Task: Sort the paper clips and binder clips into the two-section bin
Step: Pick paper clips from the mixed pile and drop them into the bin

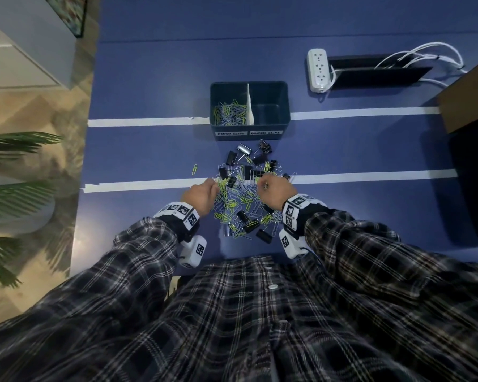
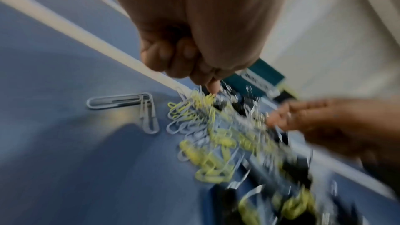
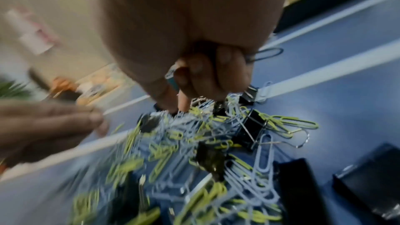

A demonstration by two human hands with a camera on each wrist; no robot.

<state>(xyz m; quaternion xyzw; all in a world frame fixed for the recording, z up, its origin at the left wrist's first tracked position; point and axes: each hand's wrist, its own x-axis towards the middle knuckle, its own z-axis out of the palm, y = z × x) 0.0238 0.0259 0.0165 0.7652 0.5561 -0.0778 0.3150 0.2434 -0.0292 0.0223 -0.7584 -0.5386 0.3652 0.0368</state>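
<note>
A heap of yellow and grey paper clips mixed with black binder clips [image 1: 243, 197] lies on the blue table in front of me. My left hand [image 1: 214, 187] is at the heap's left edge. Its curled fingers [image 2: 213, 86] pinch into yellow paper clips [image 2: 194, 103]. My right hand [image 1: 261, 183] is at the right edge, its fingers [image 3: 184, 102] curled and digging in, and a grey paper clip [image 3: 264, 54] sticks out of the fist. Beyond stands the dark two-section bin [image 1: 271, 127]. Its left section holds paper clips [image 1: 231, 113]. The right section [image 1: 269, 113] is bare.
A stray yellow clip [image 1: 195, 170] lies left of the heap, and two grey clips [image 2: 121, 103] lie apart. White tape lines [image 1: 144, 122] cross the table. A power strip [image 1: 318, 70], a cable slot [image 1: 375, 74] and a cardboard box [image 1: 467, 100] are at the back right. A plant [image 1: 14, 175] stands off the left edge.
</note>
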